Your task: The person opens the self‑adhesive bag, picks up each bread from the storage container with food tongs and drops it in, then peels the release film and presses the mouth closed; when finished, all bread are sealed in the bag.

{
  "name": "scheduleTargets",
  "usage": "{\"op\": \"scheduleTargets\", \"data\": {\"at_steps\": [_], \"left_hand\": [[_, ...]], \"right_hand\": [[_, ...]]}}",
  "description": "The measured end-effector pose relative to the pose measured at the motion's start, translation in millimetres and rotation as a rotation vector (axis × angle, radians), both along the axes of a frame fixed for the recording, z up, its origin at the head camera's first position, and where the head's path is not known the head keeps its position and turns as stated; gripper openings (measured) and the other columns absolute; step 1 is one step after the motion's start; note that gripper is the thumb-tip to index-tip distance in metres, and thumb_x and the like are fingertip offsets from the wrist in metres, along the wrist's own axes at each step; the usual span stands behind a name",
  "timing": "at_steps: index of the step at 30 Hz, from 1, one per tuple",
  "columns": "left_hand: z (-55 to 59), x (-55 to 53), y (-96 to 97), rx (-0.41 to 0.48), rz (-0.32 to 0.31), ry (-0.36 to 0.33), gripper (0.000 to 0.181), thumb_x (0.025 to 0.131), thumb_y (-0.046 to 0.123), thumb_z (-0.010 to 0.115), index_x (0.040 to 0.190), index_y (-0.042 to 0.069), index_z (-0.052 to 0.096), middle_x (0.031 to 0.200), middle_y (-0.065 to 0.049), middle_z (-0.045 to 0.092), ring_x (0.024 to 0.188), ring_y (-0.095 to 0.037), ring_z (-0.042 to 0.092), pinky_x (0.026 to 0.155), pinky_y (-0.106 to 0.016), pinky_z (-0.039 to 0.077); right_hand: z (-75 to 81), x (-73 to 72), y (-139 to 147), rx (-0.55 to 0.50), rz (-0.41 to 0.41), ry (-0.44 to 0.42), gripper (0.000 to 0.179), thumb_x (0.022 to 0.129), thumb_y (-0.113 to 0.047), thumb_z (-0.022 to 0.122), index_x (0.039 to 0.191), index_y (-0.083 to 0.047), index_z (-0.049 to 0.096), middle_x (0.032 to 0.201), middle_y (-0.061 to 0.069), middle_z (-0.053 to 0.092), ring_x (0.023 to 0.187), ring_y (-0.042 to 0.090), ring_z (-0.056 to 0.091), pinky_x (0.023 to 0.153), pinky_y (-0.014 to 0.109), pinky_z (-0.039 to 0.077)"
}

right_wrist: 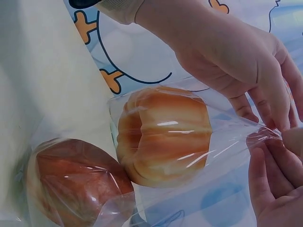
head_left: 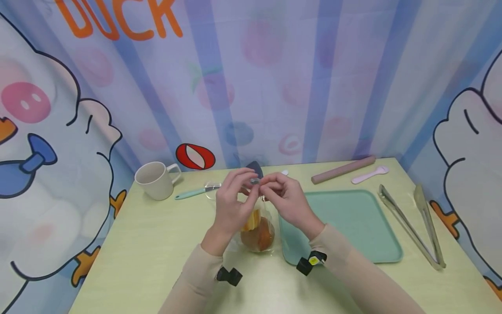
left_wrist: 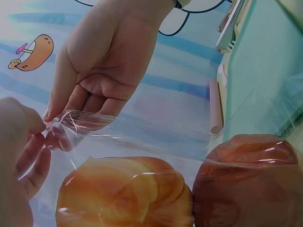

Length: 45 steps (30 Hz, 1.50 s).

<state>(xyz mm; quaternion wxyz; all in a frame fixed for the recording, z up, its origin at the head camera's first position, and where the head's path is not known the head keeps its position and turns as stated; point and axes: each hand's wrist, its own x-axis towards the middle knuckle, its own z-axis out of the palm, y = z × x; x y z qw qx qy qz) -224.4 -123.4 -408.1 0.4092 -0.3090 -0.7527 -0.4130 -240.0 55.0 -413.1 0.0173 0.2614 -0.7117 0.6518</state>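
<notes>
Both hands up over the middle of the table (head_left: pixel 157 261), fingertips meeting at the gathered mouth of a clear plastic bag (head_left: pixel 256 226). Left hand (head_left: pixel 231 200) raised from a beige sleeve (head_left: pixel 196 279), wrist bent, thumb and fingers curled in and pinching the crinkled neck. Right hand (head_left: pixel 284 198) reaching in from the other side, fingers bent and pinching the same twisted bit of film, palm turned toward the left one. Seen from the left wrist, right hand (left_wrist: pixel 102 61) hanging palm-open above, fingertips (left_wrist: pixel 52 116) closed on the film; from the right wrist, left hand (right_wrist: pixel 227 56) arched over, the bag's neck drawn tight between the two. Bag hanging below the hands, bottom resting on the table just beside the green tray (head_left: pixel 353 226), holding two pieces: a golden bun (right_wrist: pixel 161 135) on top, a darker reddish-brown one (right_wrist: pixel 71 184) underneath, touching. Black wrist cameras (head_left: pixel 229 275) strapped under both forearms.

Writing: big orange letters "DUCK" (head_left: pixel 117 19) on the backdrop, top cut off by the frame. No readable label on the bag.

Around: cream mug (head_left: pixel 154 179), teal-handled utensil (head_left: pixel 192 192), rolling pin (head_left: pixel 343 169), pink spoon (head_left: pixel 370 174), metal tongs (head_left: pixel 412 224).
</notes>
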Motion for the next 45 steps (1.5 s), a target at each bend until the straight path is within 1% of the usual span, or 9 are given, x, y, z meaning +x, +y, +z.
{"op": "scheduleTargets", "data": {"at_steps": [4,7,11,17,23,31,34,39,45], "left_hand": [[0.2,0.0,0.4,0.004,-0.001,-0.004,0.027,0.089,-0.008,0.075,0.115,0.000,0.071,0.125,-0.016,0.069,0.072,-0.020,0.069,0.063,-0.028,0.062],[0.9,0.2,1.1,0.004,-0.012,0.009,0.022,0.089,-0.007,0.076,0.109,0.000,0.073,0.120,-0.016,0.069,0.072,-0.021,0.069,0.062,-0.028,0.061],[1.4,0.2,1.6,-0.007,-0.009,0.035,0.017,0.087,-0.006,0.079,0.102,0.000,0.074,0.113,-0.016,0.069,0.071,-0.022,0.069,0.062,-0.028,0.061],[1.5,-0.5,1.5,-0.019,0.002,0.040,0.017,0.087,-0.005,0.080,0.102,0.001,0.075,0.112,-0.015,0.069,0.072,-0.021,0.069,0.062,-0.029,0.061],[0.6,-0.8,3.4,-0.002,-0.020,0.044,0.018,0.087,-0.005,0.080,0.103,0.002,0.072,0.110,-0.016,0.067,0.070,-0.021,0.070,0.061,-0.029,0.061],[1.4,-1.1,2.1,-0.020,-0.002,0.070,0.007,0.096,0.006,0.075,0.099,0.000,0.075,0.109,-0.016,0.067,0.069,-0.022,0.068,0.060,-0.029,0.060],[2.6,-0.8,0.1,-0.042,-0.002,0.070,0.006,0.094,0.005,0.076,0.098,0.001,0.077,0.110,-0.016,0.067,0.071,-0.021,0.068,0.061,-0.029,0.060],[4.5,-0.4,-4.7,-0.111,-0.023,0.084,0.013,0.087,-0.001,0.081,0.100,0.001,0.080,0.113,-0.016,0.066,0.074,-0.021,0.069,0.064,-0.029,0.060],[8.8,-1.7,-8.0,-0.209,-0.041,0.129,0.017,0.086,0.000,0.082,0.103,0.000,0.081,0.115,-0.017,0.066,0.072,-0.019,0.069,0.068,-0.029,0.061]], "right_hand": [[0.7,1.0,0,-0.007,0.013,-0.016,0.021,0.104,-0.008,0.066,0.122,0.002,0.064,0.107,0.018,0.078,0.096,0.022,0.077,0.086,0.030,0.062],[0.6,0.9,0,-0.002,-0.007,0.001,0.017,0.105,-0.009,0.064,0.119,0.001,0.065,0.103,0.016,0.079,0.091,0.023,0.076,0.083,0.032,0.062],[0.6,0.1,-1,-0.015,-0.016,0.024,0.016,0.107,-0.011,0.061,0.114,0.002,0.069,0.101,0.016,0.079,0.087,0.018,0.076,0.079,0.035,0.063],[1.2,0.3,-1,-0.027,-0.014,0.036,0.020,0.109,-0.013,0.059,0.112,0.001,0.073,0.101,0.016,0.078,0.088,0.016,0.076,0.078,0.036,0.064],[3.0,1.5,-1,-0.031,-0.031,0.008,0.026,0.111,-0.017,0.056,0.107,0.000,0.075,0.098,0.014,0.078,0.089,0.017,0.076,0.079,0.037,0.065],[4.2,2.8,3,-0.042,0.074,-0.024,0.022,0.109,-0.010,0.056,0.116,0.005,0.071,0.111,0.018,0.075,0.097,0.014,0.074,0.087,0.036,0.063],[4.5,3.1,4,-0.025,0.089,-0.011,0.022,0.108,-0.007,0.057,0.119,0.006,0.071,0.114,0.020,0.074,0.096,0.012,0.074,0.088,0.036,0.062],[6.1,2.9,4,0.027,0.070,0.034,0.023,0.108,-0.007,0.057,0.120,0.005,0.074,0.113,0.018,0.076,0.094,0.011,0.075,0.086,0.034,0.062],[13.0,3.3,5,0.128,0.020,0.104,0.023,0.108,-0.008,0.059,0.119,0.000,0.077,0.104,0.011,0.079,0.084,0.027,0.075,0.076,0.032,0.061]]}}
